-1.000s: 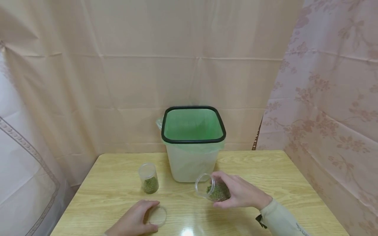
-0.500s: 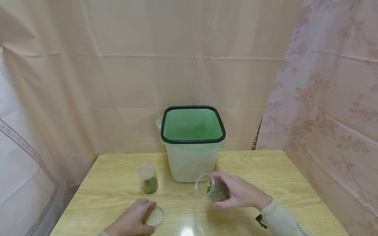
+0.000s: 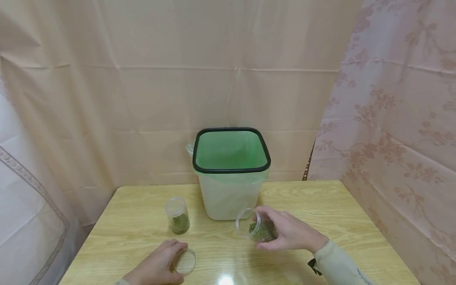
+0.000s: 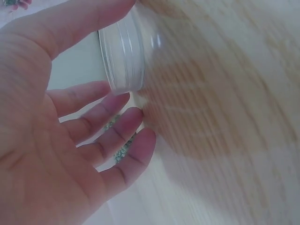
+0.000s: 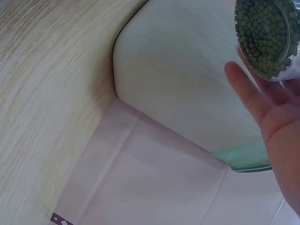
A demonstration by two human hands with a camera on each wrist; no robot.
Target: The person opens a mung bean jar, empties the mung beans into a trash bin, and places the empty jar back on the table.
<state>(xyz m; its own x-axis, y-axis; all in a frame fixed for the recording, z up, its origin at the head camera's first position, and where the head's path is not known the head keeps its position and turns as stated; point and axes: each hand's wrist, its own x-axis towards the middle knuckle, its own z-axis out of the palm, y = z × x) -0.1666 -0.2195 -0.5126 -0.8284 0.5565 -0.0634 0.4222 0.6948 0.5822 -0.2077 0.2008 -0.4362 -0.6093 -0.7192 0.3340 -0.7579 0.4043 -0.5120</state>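
Note:
My left hand is low over the table, its thumb and fingertips round the edge of a clear round lid. In the left wrist view the lid lies between thumb and index finger, while the other fingers are spread and lightly bent. With my right hand I hold a clear plastic jar of green mung beans, tipped on its side with its uncovered mouth facing left. Mung beans fill the part seen in the right wrist view. A second clear jar, partly filled with mung beans, stands upright beyond my left hand.
A white bin with a black rim ring and green liner stands at the back middle of the wooden table. Beige curtain hangs behind the table, floral cloth along the right.
My left hand has shifted slightly left with the lid, then almost stopped. The right hand keeps the tipped jar nearly still. The head view has turned a little.

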